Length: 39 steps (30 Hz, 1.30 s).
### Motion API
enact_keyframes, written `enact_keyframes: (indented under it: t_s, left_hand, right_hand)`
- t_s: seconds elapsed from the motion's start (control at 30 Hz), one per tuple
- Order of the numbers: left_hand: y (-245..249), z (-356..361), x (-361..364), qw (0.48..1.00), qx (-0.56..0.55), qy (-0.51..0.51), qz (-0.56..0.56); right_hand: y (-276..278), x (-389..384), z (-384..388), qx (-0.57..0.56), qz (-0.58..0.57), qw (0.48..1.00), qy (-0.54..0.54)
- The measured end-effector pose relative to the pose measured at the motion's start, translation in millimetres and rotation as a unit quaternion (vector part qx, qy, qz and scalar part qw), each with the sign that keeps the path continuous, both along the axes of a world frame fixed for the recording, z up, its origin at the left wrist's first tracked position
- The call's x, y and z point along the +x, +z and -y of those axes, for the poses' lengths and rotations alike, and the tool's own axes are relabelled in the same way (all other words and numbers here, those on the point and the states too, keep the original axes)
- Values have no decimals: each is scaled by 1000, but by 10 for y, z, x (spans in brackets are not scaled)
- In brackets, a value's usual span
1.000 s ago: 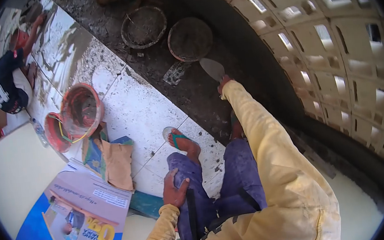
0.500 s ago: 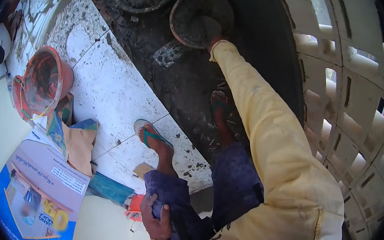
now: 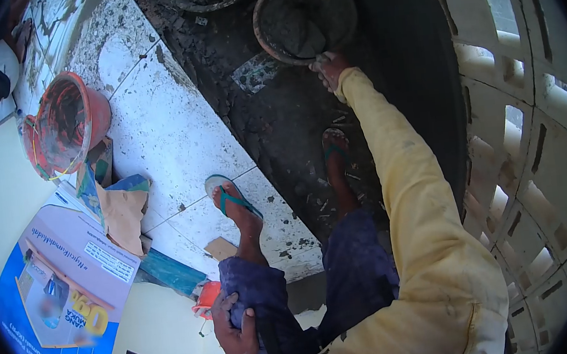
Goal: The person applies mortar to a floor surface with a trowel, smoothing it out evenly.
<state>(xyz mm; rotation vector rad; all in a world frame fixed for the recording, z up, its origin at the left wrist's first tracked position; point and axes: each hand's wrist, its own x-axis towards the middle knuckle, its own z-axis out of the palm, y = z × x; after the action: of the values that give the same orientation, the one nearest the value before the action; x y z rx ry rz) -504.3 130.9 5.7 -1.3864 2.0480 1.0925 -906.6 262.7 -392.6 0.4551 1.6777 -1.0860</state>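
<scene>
My right hand (image 3: pixel 332 70) is closed at the near rim of a round, mortar-smeared bucket (image 3: pixel 271 47). It grips a trowel (image 3: pixel 313 39), whose grey blade lies over the wet mortar (image 3: pixel 285 20) inside. The trowel's handle is mostly hidden by my fingers. My left hand (image 3: pixel 237 331) rests on my left knee, holding nothing, with the thumb apart from the fingers.
A second mortar container (image 3: pixel 216 4) stands at the top edge. Orange buckets (image 3: pixel 96 106) sit on the white tiles (image 3: pixel 177 132) at left, near torn paper (image 3: pixel 123 216) and a printed banner (image 3: pixel 69 293). A pierced block wall (image 3: pixel 517 127) rises at right.
My right hand has drawn back from inside the bucket to its near rim, and more of the trowel blade and mortar shows. My left hand stays on the knee.
</scene>
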Motion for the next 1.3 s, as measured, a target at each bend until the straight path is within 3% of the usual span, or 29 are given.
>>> enact_keyframes:
  t_s: [0.13, 0.17, 0.27, 0.37, 0.47, 0.5, 0.6, 0.73, 0.87, 0.93, 1.1, 1.2, 1.3]
  left_hand:
    - [-110, 260, -85, 998, 33, -52, -16]
    - [-181, 366, -68, 993, 25, -113, -39]
    - [-360, 703, -153, 982, 93, -139, -91]
    - [-387, 941, -190, 971, 137, -184, -73]
    - [-298, 1075, -15, 958, 179, -217, -64]
    - [-265, 1094, 74, 954, 188, -225, -57]
    - [-105, 1010, 315, 946, 195, -258, -37]
    - [-48, 900, 598, 929, 182, -322, -25]
    - [-52, 780, 863, 911, 176, -371, -21]
    - [-38, 640, 959, 910, 167, -379, -10]
    - [-62, 373, 1487, 905, 126, -406, 15]
    - [-91, 141, 1858, 905, 87, -416, 30]
    - [-104, -71, 2229, 896, 34, -438, 56]
  right_hand:
    - [145, 210, -201, 1, -76, 997, 27]
    - [186, 306, -265, 3, -75, 997, 33]
    - [607, 786, -423, -10, -182, 983, 35]
    - [1480, 1362, -570, -44, -134, 990, -1]
    - [1508, 2139, -856, -102, -192, 976, -28]
    - [1488, 2343, -929, -20, -213, 977, 20]
    - [2135, 2516, -812, 14, 5, 1000, 10]
    - [1960, 3252, -1041, 0, -92, 996, 20]
    - [1885, 3703, -1416, 21, -85, 992, 91]
    - [1823, 3940, -1689, 51, -67, 994, 71]
    - [1171, 4704, -2785, 121, -47, 984, 126]
    - [825, 5226, -3412, 141, -5, 987, 76]
    - [1052, 5354, -3719, 168, 64, 984, -6]
